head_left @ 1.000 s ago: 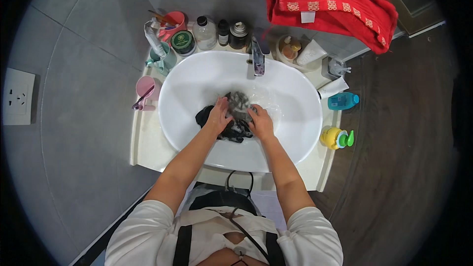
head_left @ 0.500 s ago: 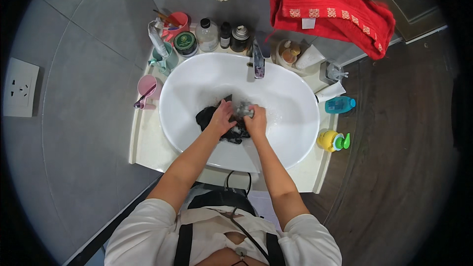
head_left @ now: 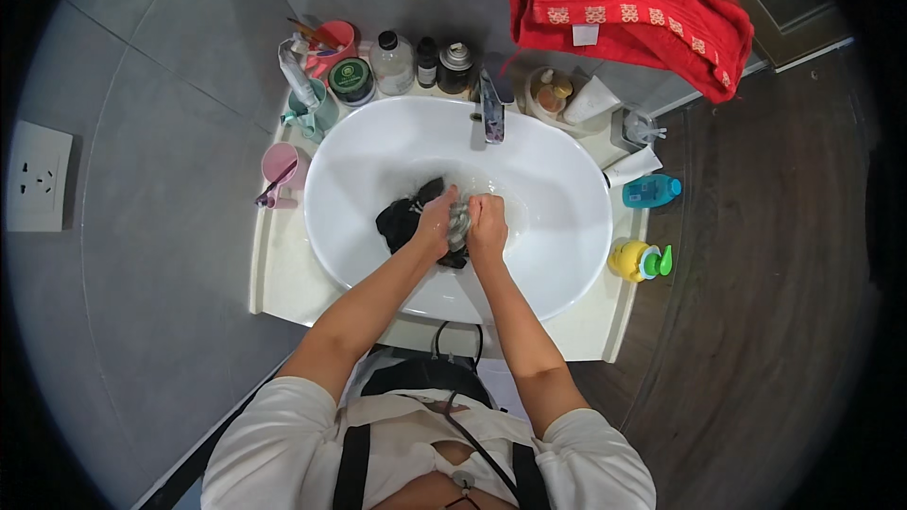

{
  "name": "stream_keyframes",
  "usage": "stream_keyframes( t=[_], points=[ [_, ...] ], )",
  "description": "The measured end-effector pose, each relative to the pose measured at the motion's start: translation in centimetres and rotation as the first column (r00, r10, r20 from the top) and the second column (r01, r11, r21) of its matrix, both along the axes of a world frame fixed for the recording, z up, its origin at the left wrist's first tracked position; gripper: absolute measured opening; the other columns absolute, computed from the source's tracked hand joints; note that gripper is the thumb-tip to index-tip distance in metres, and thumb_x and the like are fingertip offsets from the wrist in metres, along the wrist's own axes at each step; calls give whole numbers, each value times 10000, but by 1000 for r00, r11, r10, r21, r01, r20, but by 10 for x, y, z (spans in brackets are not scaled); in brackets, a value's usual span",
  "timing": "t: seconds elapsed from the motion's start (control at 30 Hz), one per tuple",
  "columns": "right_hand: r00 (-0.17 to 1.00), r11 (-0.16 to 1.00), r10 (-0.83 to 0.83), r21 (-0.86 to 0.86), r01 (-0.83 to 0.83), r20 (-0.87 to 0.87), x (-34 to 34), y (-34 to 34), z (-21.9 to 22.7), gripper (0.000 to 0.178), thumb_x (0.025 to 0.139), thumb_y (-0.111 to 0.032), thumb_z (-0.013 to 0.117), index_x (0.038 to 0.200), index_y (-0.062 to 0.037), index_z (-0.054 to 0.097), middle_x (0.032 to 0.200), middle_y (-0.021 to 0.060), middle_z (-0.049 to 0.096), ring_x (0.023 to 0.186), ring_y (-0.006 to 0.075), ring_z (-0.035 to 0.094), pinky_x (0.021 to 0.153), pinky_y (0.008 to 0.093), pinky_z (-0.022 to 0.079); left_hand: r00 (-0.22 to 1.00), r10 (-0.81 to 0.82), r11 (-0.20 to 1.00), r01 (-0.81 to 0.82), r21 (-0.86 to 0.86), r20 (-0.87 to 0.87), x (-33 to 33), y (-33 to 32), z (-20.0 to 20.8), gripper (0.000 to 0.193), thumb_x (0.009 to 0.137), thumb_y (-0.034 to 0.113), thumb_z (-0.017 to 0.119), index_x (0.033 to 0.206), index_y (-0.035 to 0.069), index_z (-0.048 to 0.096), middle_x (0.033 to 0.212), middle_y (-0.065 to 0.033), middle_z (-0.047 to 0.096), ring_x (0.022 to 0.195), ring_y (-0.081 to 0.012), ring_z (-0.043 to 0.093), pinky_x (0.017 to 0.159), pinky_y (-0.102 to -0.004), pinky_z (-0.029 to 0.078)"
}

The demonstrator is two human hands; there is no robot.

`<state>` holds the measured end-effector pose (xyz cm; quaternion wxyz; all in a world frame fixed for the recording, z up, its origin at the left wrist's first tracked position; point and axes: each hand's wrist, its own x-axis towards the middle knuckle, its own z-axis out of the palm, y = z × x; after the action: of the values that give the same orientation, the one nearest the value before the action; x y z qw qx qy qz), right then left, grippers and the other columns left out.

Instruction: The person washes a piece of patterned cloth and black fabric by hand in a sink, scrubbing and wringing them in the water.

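Observation:
Both of my hands are down inside a white washbasin (head_left: 562, 217). Between them is a small wet bunch of grey cloth (head_left: 459, 225); whether it is a sock or some other garment I cannot tell. My right hand (head_left: 487, 222) grips its right side in a closed fist. Against its left side, my left hand (head_left: 436, 224) closes with fingers and thumb pressed to it. A crumpled black cloth (head_left: 399, 219) lies wet on the basin floor, left of and partly beneath my hands. Some suds show around the cloths.
The faucet (head_left: 492, 111) reaches over the basin's far rim. Bottles, a green-lidded jar (head_left: 351, 81) and several cups line the counter's back and left, including a pink cup (head_left: 281, 165). On the right are a blue bottle (head_left: 652, 192) and a yellow pump bottle (head_left: 639, 262). A red towel (head_left: 614, 28) hangs behind.
My left hand has moved from spread over the black cloth to closing on the grey cloth beside my right hand. The grey cloth is now bunched between both hands.

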<state>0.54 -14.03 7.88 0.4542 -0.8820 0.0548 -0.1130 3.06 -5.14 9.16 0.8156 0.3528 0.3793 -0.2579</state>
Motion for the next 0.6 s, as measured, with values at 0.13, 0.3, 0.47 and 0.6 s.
stream_keyframes(
  t=[0.13,0.3,0.47,0.6],
  points=[
    [988,993,83,74,-93,131,-15,37,36,147,797,-231,517,834,-89,508,819,116,548,770,316,543,645,391,438,998,-63,956,61,-288,3,-4,25,-55,309,846,398,486,848,91,521,748,-43,534,646,-160,532,575,-311,438],
    [987,991,12,-133,-34,-157,8,9,-5,105,816,-200,502,854,-103,510,765,134,575,671,342,558,572,406,436,994,-30,999,34,32,-104,-23,1,-31,306,848,381,465,952,111,563,925,-62,579,843,-165,548,690,-335,434],
    [974,947,92,-283,-150,-209,9,-50,-48,172,830,-251,493,922,-106,500,814,152,583,692,350,560,607,413,438,966,-248,939,222,264,71,-25,-9,-47,260,854,305,492,944,70,556,863,-26,561,777,-145,541,695,-299,441],
    [982,998,-49,-45,41,-180,14,-72,-53,313,824,-282,490,1043,-58,485,1012,171,535,897,326,528,773,379,416,996,64,998,-63,-14,62,2,22,-48,356,881,347,441,1031,26,468,1014,-81,493,948,-200,497,844,-351,409]
  ],
)
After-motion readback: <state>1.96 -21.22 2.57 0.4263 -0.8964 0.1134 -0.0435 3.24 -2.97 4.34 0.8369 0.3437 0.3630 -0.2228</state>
